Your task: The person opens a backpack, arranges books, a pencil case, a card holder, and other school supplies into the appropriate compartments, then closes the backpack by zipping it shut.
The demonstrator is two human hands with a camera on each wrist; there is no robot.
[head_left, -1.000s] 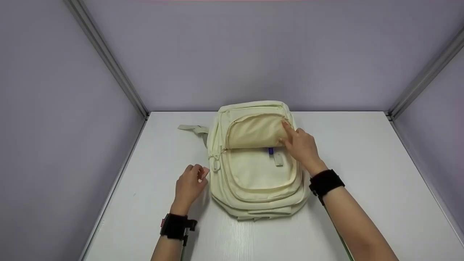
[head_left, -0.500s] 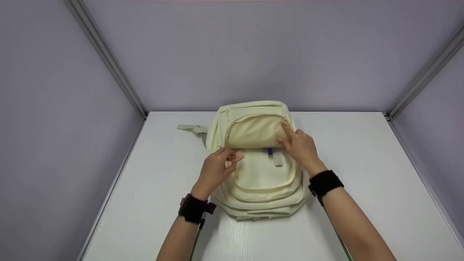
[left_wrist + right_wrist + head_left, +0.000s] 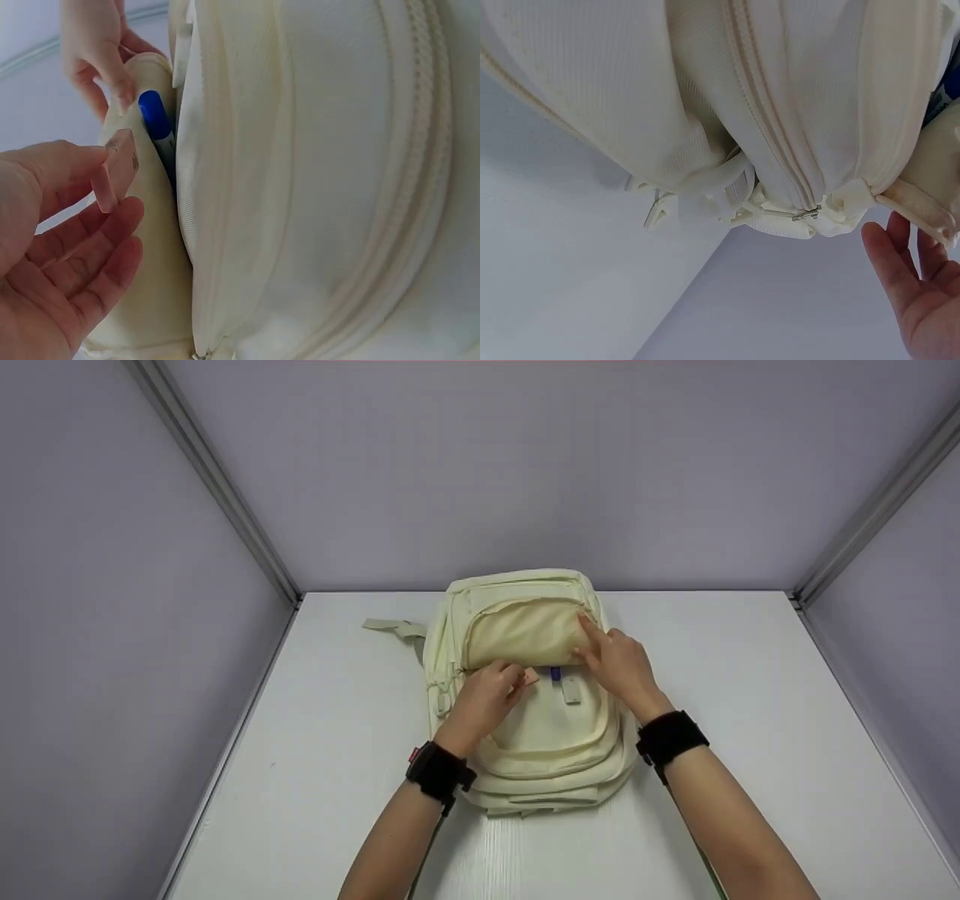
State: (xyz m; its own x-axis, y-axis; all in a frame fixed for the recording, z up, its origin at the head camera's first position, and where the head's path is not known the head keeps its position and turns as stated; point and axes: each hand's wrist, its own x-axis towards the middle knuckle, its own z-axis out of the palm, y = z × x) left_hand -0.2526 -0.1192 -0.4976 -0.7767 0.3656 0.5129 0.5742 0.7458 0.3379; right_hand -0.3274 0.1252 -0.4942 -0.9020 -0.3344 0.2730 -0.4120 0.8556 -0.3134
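Note:
A cream backpack (image 3: 551, 727) lies on the table with its front pocket flap (image 3: 521, 634) folded up. Between thumb and fingertips my left hand (image 3: 484, 703) pinches a small pink eraser (image 3: 116, 169), held just in front of the pocket opening. My right hand (image 3: 624, 666) grips the flap near its right end, with fingers spread along it; the flap partly hides its grasp in the right wrist view. A blue-capped pen (image 3: 155, 116) sticks out of the opening, its lower part hidden inside. Beside it, a whitish tag (image 3: 571, 691) lies against the pocket front.
A strap (image 3: 395, 626) reaches out from the backpack's upper left over the white table (image 3: 315, 735). Another pale zipper tag (image 3: 442, 703) hangs at the bag's left side. Grey panels (image 3: 480, 472) enclose the table at the back and both sides.
My left hand has moved right and upward from beside the backpack to the pocket opening, carrying the pink eraser. My right hand has stayed on the flap.

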